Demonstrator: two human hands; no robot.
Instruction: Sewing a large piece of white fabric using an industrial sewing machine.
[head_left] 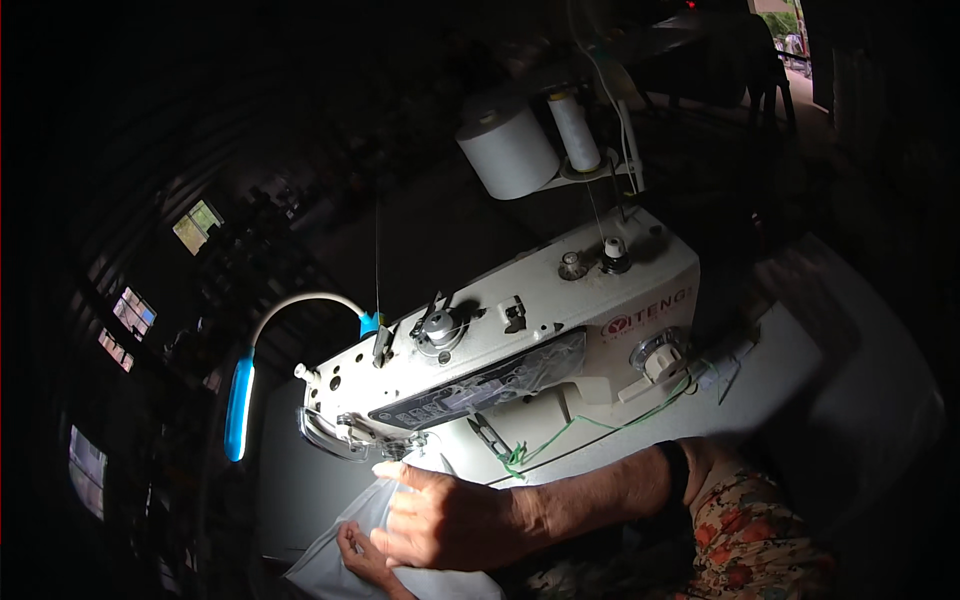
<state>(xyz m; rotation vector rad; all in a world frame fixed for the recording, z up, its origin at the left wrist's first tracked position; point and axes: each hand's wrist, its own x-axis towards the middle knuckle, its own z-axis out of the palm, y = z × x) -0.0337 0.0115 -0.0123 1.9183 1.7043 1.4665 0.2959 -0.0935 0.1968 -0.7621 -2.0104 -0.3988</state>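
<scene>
Right hand [445, 515] clamped on cloth [325, 562] near machine's [560, 290] needle end; left hand [367, 555] at cloth, grip unclear — keep it flat, hands clear.

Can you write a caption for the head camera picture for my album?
Beside a glowing blue lamp, left grip and right grip on white cloth at a sewing machine.

— Going up the arm from the right hand [455, 520], wearing what?
— Wearing a plain black band [676, 472], wrapped around near the elbow.
— And farther from the hand, past that?
— Dressed in a floral sleeve [750, 530], printed with red-orange blooms and darker leaves over tan, hanging in loose folds, fading into shadow at the far edge.
</scene>
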